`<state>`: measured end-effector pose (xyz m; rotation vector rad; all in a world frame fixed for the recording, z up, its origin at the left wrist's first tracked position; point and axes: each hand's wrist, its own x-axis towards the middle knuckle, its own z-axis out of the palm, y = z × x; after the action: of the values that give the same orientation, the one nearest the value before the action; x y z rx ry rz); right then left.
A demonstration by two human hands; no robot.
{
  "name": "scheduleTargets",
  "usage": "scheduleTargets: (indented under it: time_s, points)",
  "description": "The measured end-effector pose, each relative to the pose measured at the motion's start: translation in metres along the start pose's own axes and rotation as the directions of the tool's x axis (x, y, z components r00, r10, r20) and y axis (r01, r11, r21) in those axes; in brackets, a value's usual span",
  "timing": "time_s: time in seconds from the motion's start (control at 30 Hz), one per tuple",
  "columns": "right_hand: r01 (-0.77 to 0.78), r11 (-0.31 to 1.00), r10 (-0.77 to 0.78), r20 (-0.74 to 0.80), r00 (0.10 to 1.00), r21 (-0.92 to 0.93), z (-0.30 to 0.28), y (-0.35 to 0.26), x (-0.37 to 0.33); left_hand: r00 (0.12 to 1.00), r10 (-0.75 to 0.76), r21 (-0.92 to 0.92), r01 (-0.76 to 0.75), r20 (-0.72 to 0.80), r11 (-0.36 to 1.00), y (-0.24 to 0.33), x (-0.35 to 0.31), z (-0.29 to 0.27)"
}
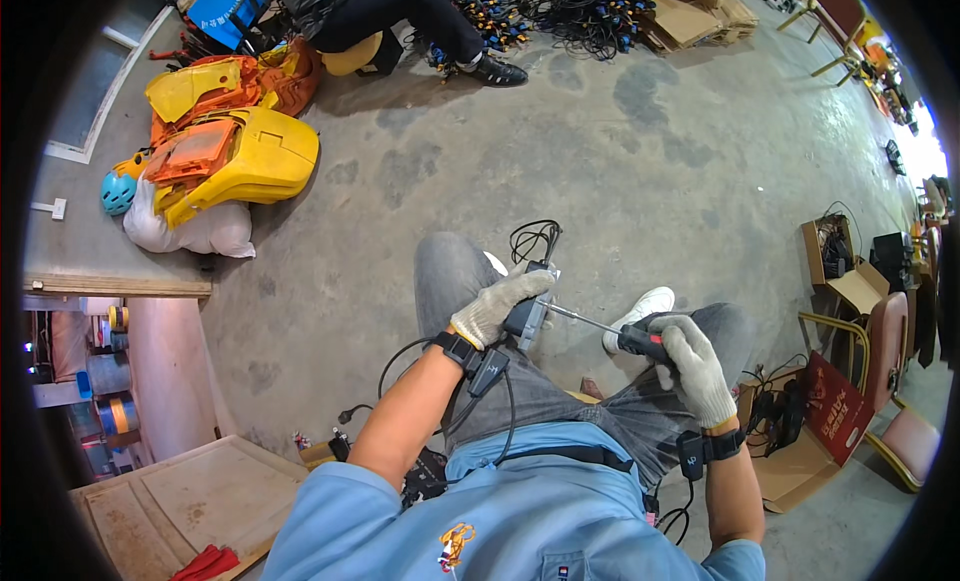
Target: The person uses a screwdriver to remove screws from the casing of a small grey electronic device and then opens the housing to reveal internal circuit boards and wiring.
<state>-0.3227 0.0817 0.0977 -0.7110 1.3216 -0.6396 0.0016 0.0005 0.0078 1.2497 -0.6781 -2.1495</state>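
Note:
In front of my lap, my left hand, in a pale knitted glove, is closed around a dark grey box-shaped electrical device. A black cable loops out from the device's far end. My right hand, gloved the same way, grips the black-and-red handle of a screwdriver. Its metal shaft points left, with the tip at the device's side. Whether the tip sits in a screw is too small to tell. My left fingers partly hide the device.
Yellow and orange plastic shells lie at the far left, near a seated person's leg. Tangled cables are heaped at the back. Open cardboard boxes and chairs stand to my right. A wooden board is at lower left.

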Motion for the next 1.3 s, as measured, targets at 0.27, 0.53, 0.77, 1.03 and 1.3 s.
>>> scheduleTargets:
  time_s: [0.27,0.53,0.77,1.03,1.3]
  points:
    - [0.282,0.947,-0.296,-0.077,0.952,-0.156,-0.009,0.031,0.010,1.000,-0.018,-0.013,0.018,0.003,1.000,0.002,-0.003,0.005]
    - [0.000,0.999,-0.001,-0.008,1.000,-0.036,-0.009,0.004,0.006,1.000,-0.010,0.008,0.010,-0.011,1.000,0.001,-0.004,0.002]
    - [0.282,0.956,-0.272,-0.116,0.955,0.078,-0.008,0.034,0.013,1.000,-0.004,0.019,0.003,0.003,1.000,-0.004,0.002,0.000]
    - [0.049,0.995,-0.055,-0.069,0.996,-0.082,-0.009,0.000,0.009,1.000,-0.001,0.051,0.001,0.002,0.999,-0.001,-0.001,-0.001]
    - [0.315,0.941,-0.301,-0.123,0.946,0.121,-0.010,0.042,0.023,1.000,0.013,0.013,-0.013,-0.004,1.000,0.003,-0.002,0.007]
